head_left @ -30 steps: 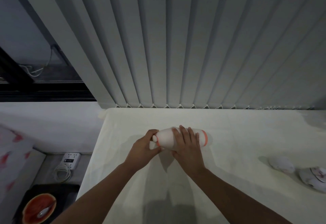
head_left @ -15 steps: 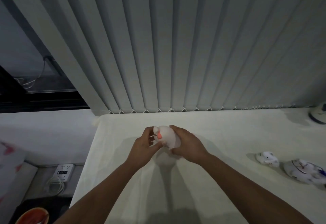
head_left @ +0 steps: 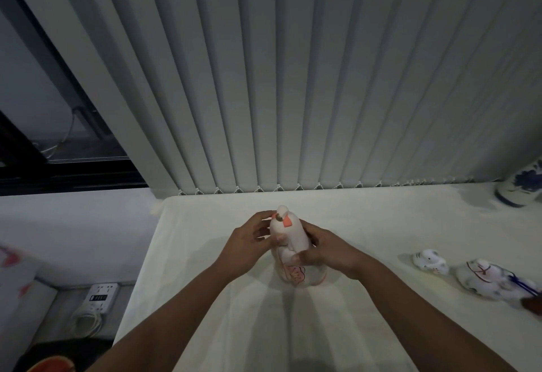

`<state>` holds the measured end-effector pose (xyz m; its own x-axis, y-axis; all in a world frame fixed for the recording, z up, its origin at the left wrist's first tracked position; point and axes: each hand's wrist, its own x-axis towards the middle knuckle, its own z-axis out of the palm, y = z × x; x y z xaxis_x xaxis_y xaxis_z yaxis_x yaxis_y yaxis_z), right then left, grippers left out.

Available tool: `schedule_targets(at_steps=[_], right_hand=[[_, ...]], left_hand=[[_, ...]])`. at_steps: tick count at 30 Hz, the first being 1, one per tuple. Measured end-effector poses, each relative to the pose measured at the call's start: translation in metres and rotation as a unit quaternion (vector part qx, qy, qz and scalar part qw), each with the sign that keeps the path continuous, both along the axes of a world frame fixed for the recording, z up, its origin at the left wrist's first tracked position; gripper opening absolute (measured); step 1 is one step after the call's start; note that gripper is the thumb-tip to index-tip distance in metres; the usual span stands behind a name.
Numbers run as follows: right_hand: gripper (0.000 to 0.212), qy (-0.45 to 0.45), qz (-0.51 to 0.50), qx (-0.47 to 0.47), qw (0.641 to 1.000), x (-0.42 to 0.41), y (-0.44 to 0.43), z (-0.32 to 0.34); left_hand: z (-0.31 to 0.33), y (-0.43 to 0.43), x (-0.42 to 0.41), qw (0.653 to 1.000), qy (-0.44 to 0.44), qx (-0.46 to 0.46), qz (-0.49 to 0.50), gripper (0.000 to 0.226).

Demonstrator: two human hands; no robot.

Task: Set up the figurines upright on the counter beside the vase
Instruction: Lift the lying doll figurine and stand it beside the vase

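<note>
A tall white figurine with orange marks and a pink flower near its base stands upright on the white counter. My left hand grips its upper part from the left. My right hand wraps its middle from the right. Two small white figurines lie on their sides at the right: a little one and a larger one with blue and red lines. A blue-and-white vase stands at the far right by the blinds.
Vertical grey blinds hang right behind the counter. The counter's left edge drops to a lower ledge with a power strip and coiled cable. A dark dish with something red sits at the bottom left.
The tall figurine, lying on its side a second ago, has been turned up by both hands and now stands on its base. The camera has tilted, bringing the vase into view.
</note>
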<state>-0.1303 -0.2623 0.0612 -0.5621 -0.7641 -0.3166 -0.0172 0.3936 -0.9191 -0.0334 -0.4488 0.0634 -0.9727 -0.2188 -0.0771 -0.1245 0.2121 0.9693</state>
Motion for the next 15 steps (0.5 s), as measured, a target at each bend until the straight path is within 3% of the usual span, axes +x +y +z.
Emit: schedule_targets(at_steps=[8,15], right_hand=[[0.069,0.000,-0.044,-0.032,0.999,-0.005,0.014,-0.005],[0.063,0.038,-0.133,-0.060,0.989,0.008,0.009,-0.022]], left_hand=[[-0.001,0.000,-0.011,0.992,-0.063,0.035,-0.103,0.064],[-0.014,0.000,-0.021,0.992,-0.073,0.051,-0.087,0.061]])
